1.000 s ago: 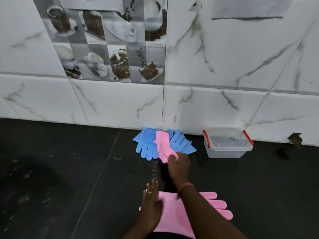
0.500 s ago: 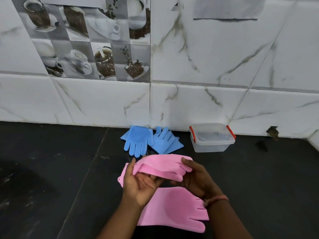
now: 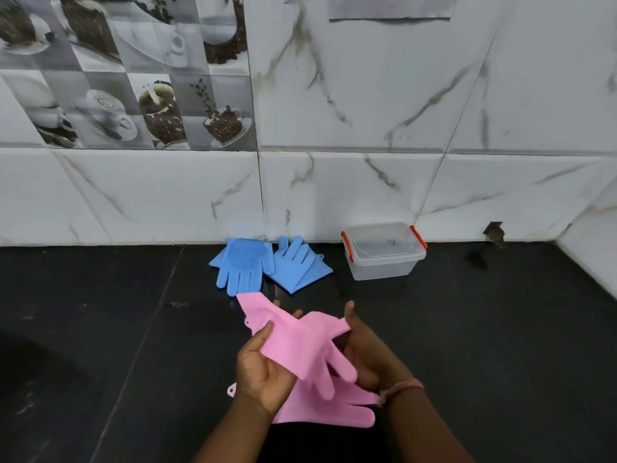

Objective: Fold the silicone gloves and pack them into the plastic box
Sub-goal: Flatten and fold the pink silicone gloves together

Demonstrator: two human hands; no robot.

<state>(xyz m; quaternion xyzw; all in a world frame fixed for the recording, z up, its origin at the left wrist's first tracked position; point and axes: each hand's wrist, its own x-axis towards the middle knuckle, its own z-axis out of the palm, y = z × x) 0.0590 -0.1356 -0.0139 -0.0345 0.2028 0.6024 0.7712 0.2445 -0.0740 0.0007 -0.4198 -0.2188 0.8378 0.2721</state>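
Note:
A pink silicone glove [image 3: 297,342] is held up above the dark counter, cuff toward the far left, fingers hanging toward me. My left hand [image 3: 263,369] grips it, thumb on top. My right hand [image 3: 367,349] supports it from beneath on the right, thumb up. A second pink glove [image 3: 337,412] lies flat on the counter under both hands. Two blue gloves [image 3: 243,265] [image 3: 300,265] lie against the wall. The clear plastic box [image 3: 384,265] with red clips stands open to their right, with nothing inside.
The black counter [image 3: 133,329] ends at a white marble-tiled wall [image 3: 367,128] behind the gloves and box. A wall corner rises at the far right [image 3: 594,255]. A small dark hole [image 3: 494,232] marks the wall right of the box.
My right hand pulled the pink glove off the blue pile toward me. Both hands then lifted it over the other pink glove and turned it, so its fingers now hang toward me.

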